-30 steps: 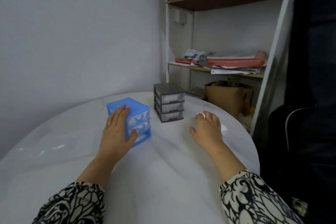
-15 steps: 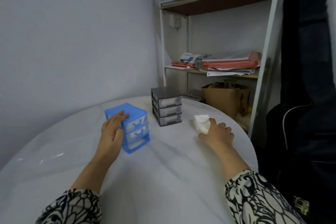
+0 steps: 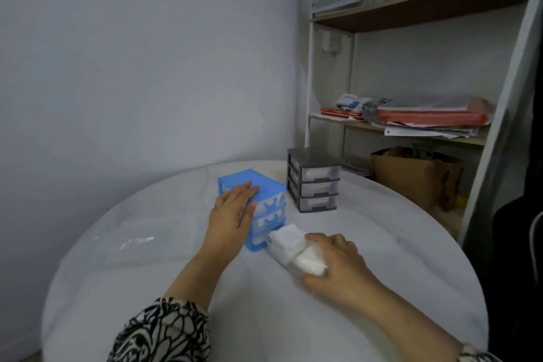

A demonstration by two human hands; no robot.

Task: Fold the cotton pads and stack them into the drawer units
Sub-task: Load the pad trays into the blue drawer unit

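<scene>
The pads (image 3: 289, 247) have come across the worktop (image 3: 152, 261) since half a second ago: then they sat at 3 o'clock of the grey unit, well apart from the blue unit (image 3: 258, 203); now they lie touching its bottom drawer, at 4 o'clock of it. The right hand (image 3: 338, 266) has travelled with them and grips the stack, fingers curled over its top and thumb under its near end. The left hand (image 3: 232, 214) stays on the blue unit, fingers flat on its top, thumb down the front edge. Count: two drawer units, blue and grey (image 3: 313, 179), three drawers each; one stack of pads, its number too blurred to tell; two hands.
</scene>
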